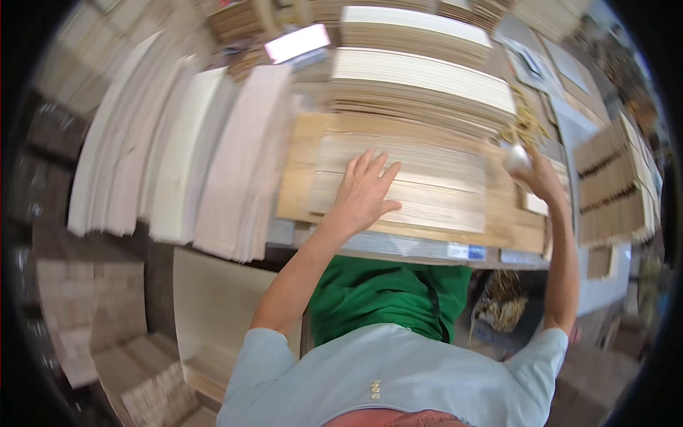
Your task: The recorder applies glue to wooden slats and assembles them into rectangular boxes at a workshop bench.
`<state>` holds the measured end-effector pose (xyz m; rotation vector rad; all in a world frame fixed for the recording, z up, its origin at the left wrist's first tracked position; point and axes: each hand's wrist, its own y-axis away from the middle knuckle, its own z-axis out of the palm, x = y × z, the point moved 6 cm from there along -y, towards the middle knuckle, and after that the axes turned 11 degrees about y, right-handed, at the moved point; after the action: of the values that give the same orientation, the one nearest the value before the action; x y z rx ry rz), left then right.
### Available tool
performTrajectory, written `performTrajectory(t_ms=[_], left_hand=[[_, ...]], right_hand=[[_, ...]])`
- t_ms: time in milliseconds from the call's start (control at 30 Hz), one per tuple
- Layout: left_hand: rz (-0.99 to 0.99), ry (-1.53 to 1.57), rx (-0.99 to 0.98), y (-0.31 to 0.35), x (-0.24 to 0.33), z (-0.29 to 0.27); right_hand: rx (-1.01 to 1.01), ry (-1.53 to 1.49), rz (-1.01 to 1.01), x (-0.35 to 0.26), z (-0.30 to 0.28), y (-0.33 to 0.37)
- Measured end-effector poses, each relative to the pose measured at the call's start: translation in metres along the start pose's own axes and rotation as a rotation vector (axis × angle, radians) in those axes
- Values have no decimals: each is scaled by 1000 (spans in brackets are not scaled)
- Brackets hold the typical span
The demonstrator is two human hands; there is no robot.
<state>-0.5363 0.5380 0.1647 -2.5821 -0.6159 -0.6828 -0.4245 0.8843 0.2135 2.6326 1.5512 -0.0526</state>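
Note:
My left hand (364, 191), fingers spread, lies over a flat panel of thin pale wooden strips (441, 206). These strips rest side by side on a yellowish wooden board (295, 174) in front of me. At the board's right end, my right hand (543, 176) is closed around a white rounded object (517, 159); motion blurs it, so its kind is unclear. Just beyond that hand hangs a tangle of yellowish strands (525, 121). Under the right wrist sits a small white block-like piece (535, 203).
Stacked pale wood sheets (427, 71) stand behind the board. Tall sheet stacks (245, 164) lean at the left. A bundle of wooden pieces with dark edge marks (615, 178) stands at the right. A bright-screened device (297, 43) lies at the back. Below left are stacked wood blocks (92, 306).

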Motion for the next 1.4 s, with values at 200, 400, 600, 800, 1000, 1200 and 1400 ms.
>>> performTrajectory(t_ms=[200, 400, 600, 800, 1000, 1200, 1400], left_hand=[[-431, -402, 104, 48, -61, -140], [-759, -402, 161, 90, -101, -181], [-789, -344, 225, 88, -117, -182], [-811, -296, 306, 98, -130, -185], [-855, -164, 421, 111, -133, -189], [-697, -224, 478, 84, -56, -186], [-439, 304, -102, 37, 37, -128]], right_hand=[[-243, 669, -161, -14, 46, -35], [38, 685, -356, -68, 41, -33], [96, -80, -556, -113, 15, 30], [50, -281, -561, -115, 12, 76], [-6, -418, -517, -110, 16, 94], [281, -543, -375, -89, 0, 96], [759, -212, -497, -113, -54, 91]])
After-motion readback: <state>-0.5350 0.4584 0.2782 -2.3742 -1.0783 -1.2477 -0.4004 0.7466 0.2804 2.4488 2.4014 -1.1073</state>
